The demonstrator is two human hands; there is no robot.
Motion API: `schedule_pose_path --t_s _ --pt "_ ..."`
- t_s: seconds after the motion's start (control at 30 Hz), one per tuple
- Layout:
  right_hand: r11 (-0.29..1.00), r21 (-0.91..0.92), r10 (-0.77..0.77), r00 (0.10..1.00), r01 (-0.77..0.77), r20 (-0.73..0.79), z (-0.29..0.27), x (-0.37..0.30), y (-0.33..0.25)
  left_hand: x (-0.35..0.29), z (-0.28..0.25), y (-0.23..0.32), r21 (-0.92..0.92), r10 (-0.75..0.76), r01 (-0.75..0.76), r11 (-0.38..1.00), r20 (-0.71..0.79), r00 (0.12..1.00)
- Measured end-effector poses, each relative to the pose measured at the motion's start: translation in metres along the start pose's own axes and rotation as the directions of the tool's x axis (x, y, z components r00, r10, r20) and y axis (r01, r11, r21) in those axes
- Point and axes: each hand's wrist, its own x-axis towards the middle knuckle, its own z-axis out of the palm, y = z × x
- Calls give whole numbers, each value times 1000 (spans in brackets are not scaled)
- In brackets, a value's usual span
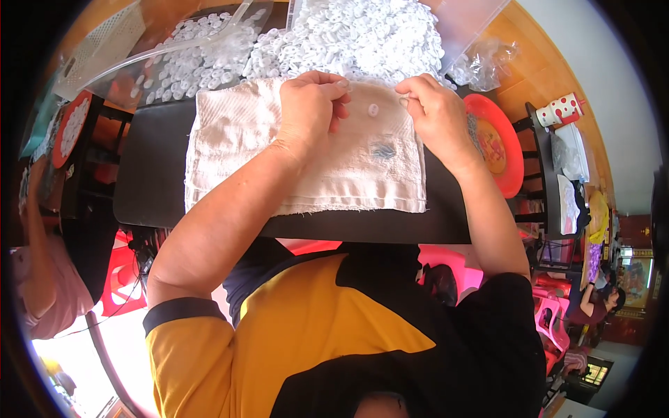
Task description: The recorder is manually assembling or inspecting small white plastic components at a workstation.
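A cream towel [237, 157] lies spread on the dark table, and both hands are over its far part. My left hand [306, 108] is closed, thumb and forefinger pinched together at the towel's far edge. What sits at those fingertips is too small to name. Opposite it, my right hand [440, 115] also has thumb and forefinger drawn together, and anything between them cannot be made out. One small white oval plastic piece [373, 110] rests on the towel between the hands. Just beyond the towel rises a large heap of similar white pieces [362, 38].
Clear plastic sheeting [202, 52] edges the heap at left. A red round tray [512, 157] stands right of the towel, near a crumpled clear bag [481, 66] and a dotted tumbler [561, 110]. Another person [49, 272] works at left beside a red tray [72, 129] of white pieces.
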Motion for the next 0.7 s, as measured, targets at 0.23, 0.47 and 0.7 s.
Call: schedule_pose_path --t_s 0.23,0.47,0.7 --pt "992 41 -120 988 116 97 9 8 -6 0 -1 -4 -45 -6 8 999 39 999" --pt "990 18 -136 951 137 279 15 14 -7 -3 1 2 -44 -16 19 999 59 998" --pt "533 667 380 852 -521 361 5 18 -14 -4 -1 3 -75 -33 39 996 79 996"
